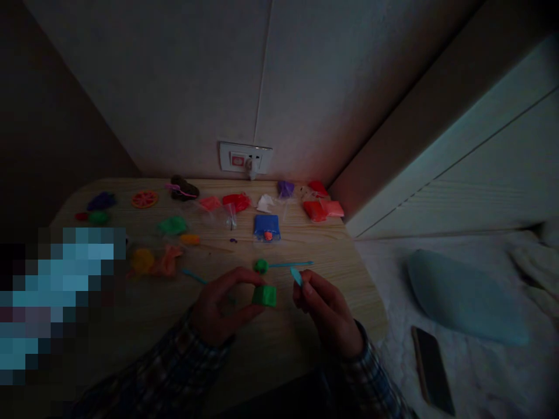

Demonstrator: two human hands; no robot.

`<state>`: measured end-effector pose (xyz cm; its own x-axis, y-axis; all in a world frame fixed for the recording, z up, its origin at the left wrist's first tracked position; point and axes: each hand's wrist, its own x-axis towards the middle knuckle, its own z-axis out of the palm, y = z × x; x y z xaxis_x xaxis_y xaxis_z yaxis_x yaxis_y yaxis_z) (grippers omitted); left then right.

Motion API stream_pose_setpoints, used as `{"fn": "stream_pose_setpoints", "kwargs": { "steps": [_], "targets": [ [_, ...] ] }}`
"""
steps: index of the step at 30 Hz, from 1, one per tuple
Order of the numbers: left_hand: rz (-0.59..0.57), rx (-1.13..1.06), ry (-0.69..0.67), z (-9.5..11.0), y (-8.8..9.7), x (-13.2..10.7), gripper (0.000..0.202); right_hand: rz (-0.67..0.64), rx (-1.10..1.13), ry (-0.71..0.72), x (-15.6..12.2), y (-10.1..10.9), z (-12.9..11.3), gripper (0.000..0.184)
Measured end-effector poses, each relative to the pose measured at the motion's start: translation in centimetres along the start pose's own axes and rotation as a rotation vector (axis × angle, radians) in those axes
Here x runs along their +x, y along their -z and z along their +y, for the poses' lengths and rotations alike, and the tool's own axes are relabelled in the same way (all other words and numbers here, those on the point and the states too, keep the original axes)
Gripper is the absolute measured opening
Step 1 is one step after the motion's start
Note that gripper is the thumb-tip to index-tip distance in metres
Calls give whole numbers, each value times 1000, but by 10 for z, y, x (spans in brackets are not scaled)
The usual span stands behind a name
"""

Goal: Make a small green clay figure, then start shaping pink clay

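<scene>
Between thumb and fingers, my left hand [222, 305] holds a green block of modelling clay [265, 296] just above the table. My right hand [325, 305] pinches a small light-blue modelling tool [296, 276], its flat blade pointing up and left. A gap separates the blade from the block. Just beyond the block lies a small green clay ball [261, 266] with dark marks. A thin blue stick tool [292, 265] rests beside the ball. Another blue stick [194, 276] lies left of my left hand, its near end hidden by the hand.
On the wooden table [305, 244] lie a blue clay packet [266, 226], red packets [321, 209], a purple packet [286, 188], green clay [172, 225] and an orange slice-like disc [144, 199]. A wall socket [245, 158] is behind. A phone [433, 369] lies at right. The far left is pixelated.
</scene>
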<state>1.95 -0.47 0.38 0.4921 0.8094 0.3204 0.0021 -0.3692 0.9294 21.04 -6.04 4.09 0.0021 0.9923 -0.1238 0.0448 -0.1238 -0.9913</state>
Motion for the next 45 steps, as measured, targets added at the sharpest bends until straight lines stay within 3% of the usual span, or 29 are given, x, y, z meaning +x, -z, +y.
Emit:
{"fn": "stream_pose_setpoints", "kwargs": {
  "steps": [5,10,17,24,32,37,45],
  "targets": [
    [-31,15,-33,2,0,2,23,-35,-143,-13,1,-10,-16,37],
    [24,26,-13,5,-1,2,18,47,-305,-66,2,-15,-22,28],
    [-74,-106,9,5,-3,4,22,63,-292,-41,2,-16,-19,29],
    [-64,-192,19,7,-5,5,23,68,-265,-48,2,-21,-16,29],
    [-69,-271,52,8,-3,4,27,100,-270,-87,-1,-6,-27,29],
    [-30,-372,71,12,-5,6,30,73,-305,-109,-4,-8,-29,30],
    [-57,-515,61,11,-4,8,20,62,-360,-114,-5,-9,-29,30]
  ]
}}
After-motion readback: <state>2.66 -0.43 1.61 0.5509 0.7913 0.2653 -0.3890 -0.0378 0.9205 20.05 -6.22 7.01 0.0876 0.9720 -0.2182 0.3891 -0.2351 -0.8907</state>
